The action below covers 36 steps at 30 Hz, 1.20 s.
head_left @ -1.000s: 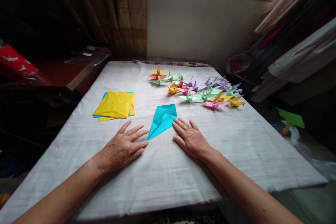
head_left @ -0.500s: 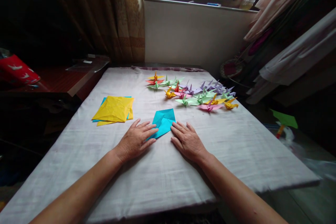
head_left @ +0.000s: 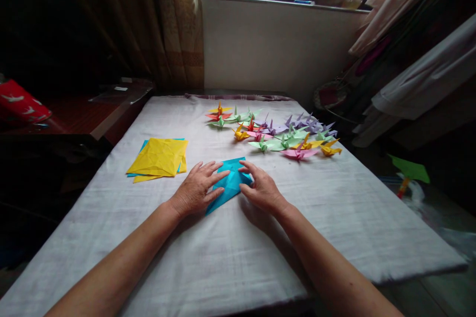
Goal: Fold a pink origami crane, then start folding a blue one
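Observation:
A folded sheet of blue origami paper [head_left: 232,178] lies on the cloth in front of me, creased, with one pointed corner toward me. My left hand [head_left: 199,187] rests over its left side, fingers spread and lightly bent on the paper. At the right edge, my right hand [head_left: 263,187] curves with thumb and forefinger apart, the fingertips over or against the paper. Whether those fingertips press on it, I cannot tell. Neither hand is closed.
Left of my hands lies a stack of folded yellow and blue papers [head_left: 159,158]. Several folded paper cranes [head_left: 263,144] in mixed colours stand farther back and to the right. A white cloth [head_left: 349,218] covers the table. A red patterned object [head_left: 22,101] sits on a side table.
My right hand has lifted and curled from lying flat beside the paper to its right edge. The blue paper shows more spread, its near corner lower. My left hand has shifted slightly right.

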{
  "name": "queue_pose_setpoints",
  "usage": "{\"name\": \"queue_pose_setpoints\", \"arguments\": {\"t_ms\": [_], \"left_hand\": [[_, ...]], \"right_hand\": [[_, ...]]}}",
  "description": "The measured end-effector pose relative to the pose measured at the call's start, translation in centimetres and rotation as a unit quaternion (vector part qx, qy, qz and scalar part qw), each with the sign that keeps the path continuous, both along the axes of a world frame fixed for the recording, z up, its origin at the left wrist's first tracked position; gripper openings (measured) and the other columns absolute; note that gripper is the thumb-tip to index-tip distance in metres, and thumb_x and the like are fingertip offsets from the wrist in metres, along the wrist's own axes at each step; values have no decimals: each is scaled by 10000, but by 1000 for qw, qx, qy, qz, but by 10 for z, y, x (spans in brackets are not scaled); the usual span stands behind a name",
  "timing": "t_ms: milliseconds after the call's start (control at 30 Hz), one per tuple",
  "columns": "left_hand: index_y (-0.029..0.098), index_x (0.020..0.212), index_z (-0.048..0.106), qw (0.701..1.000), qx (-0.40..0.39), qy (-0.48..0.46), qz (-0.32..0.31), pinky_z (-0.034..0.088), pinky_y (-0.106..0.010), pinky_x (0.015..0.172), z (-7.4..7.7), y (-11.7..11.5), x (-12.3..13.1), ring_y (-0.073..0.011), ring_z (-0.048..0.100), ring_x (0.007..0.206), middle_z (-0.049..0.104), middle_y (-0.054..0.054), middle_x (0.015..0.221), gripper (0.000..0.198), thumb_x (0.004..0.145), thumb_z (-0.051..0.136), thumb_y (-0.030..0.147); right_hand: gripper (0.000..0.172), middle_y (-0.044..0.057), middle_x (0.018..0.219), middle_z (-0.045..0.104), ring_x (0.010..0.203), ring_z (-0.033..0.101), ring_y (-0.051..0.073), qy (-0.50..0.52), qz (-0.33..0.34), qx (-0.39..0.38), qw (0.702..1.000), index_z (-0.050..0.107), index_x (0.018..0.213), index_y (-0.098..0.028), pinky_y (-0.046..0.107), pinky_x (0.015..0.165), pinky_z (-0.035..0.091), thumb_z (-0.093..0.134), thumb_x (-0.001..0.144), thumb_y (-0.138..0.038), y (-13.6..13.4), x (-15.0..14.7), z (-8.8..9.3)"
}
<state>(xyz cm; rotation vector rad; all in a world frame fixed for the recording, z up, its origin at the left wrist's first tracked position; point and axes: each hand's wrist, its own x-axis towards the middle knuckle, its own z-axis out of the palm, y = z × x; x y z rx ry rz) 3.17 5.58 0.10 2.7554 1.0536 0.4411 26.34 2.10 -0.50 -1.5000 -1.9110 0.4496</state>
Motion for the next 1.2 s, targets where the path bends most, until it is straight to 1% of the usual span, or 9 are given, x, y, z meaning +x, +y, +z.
{"name": "queue_pose_setpoints", "arguments": {"t_ms": [67,167,300,467,633,767,867,1000,1200], "left_hand": [[311,1356,583,1000,9,-5,-1,280,-613,1136,0,0,5,-336,370,1427,428,-111,1541,413,949,543,372],[356,1217,681,999,37,-11,-16,211,-641,1151,3,-3,9,-344,308,1459,381,-73,1572,300,964,520,359],[291,1052,730,996,87,3,-25,124,-656,1174,11,-7,6,-349,308,1459,409,-77,1555,216,940,552,338],[230,958,697,992,126,0,24,59,-673,1181,20,-10,-3,-361,338,1442,493,-91,1493,158,914,584,331],[212,858,656,990,131,45,14,27,-659,1189,28,-17,-14,-344,413,1400,594,-63,1396,172,932,518,284],[196,759,644,990,129,55,27,23,-679,1177,27,-17,-22,-374,390,1410,583,-81,1411,186,904,546,260],[214,897,684,994,100,45,10,80,-665,1182,20,-16,-26,-350,419,1397,593,-74,1404,136,893,548,200],[255,1228,635,996,-10,28,-80,243,-575,1174,14,-18,-26,-281,522,1323,653,-55,1331,326,932,505,216],[273,1369,567,988,-108,14,-109,316,-507,1147,15,-18,-30,-310,490,1352,564,-105,1434,636,827,669,590]], "right_hand": [[585,55,1038,729,944,664,218,7,9,16,1000,585,1263,-211,362,860,513,575,692,-83,0,-1,1],[360,32,905,708,868,644,194,0,40,63,997,678,1015,-223,329,823,495,542,727,-56,-5,4,5],[231,26,827,679,829,613,188,-38,78,94,992,668,800,-225,300,779,477,538,754,-39,-15,19,12],[281,45,923,699,882,614,200,-128,65,80,986,658,845,-225,298,805,480,500,745,-15,-26,31,12],[273,61,969,706,906,612,215,-200,49,58,977,646,894,-209,307,811,474,481,779,-24,-31,33,4],[223,78,1027,703,943,607,234,-231,41,43,971,660,961,-195,338,838,468,525,819,-88,-36,29,5],[262,96,1164,683,1030,592,264,-256,43,56,964,676,1090,-212,376,870,455,569,856,-166,-41,26,6],[233,102,1324,617,1154,538,299,-294,26,113,949,713,1105,-276,419,909,423,559,933,-243,-48,23,3],[223,80,1092,695,941,589,231,-263,17,112,958,745,1035,-278,349,800,455,541,954,-237,-50,23,-4]]}}
